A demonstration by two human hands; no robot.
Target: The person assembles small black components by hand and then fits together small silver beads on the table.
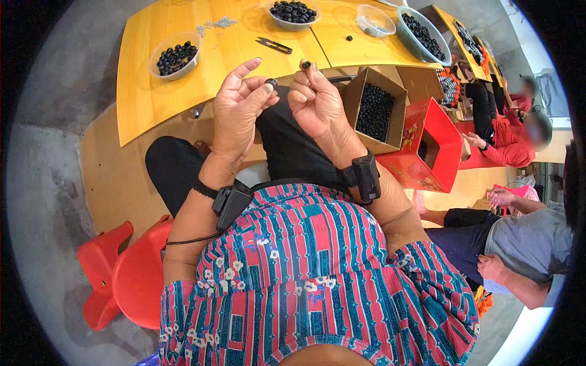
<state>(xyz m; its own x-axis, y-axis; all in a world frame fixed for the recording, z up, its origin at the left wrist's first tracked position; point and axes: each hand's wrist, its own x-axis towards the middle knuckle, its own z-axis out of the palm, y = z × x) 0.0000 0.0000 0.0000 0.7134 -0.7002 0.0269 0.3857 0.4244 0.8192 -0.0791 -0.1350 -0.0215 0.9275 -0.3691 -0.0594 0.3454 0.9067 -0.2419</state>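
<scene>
My left hand (240,107) pinches a small black round piece (271,82) between thumb and fingertips, its index finger raised. Opposite it, my right hand (319,104) grips another small black piece (306,64) at the thumb and fingertips. The two pieces are apart, held up just before the edge of the yellow table (244,66). Black-handled thread snips (274,45) lie on the tabletop beyond my hands. Beside my right forearm stands a cardboard box (395,100) filled with many small black pieces.
Clear bowls of black round pieces stand at the left (177,75) and back (294,26). A teal basin (422,52) holds more. Small clear bits (217,24) lie on the table. At right are a red box (415,168) and people seated. Red chairs (143,274) stand at left.
</scene>
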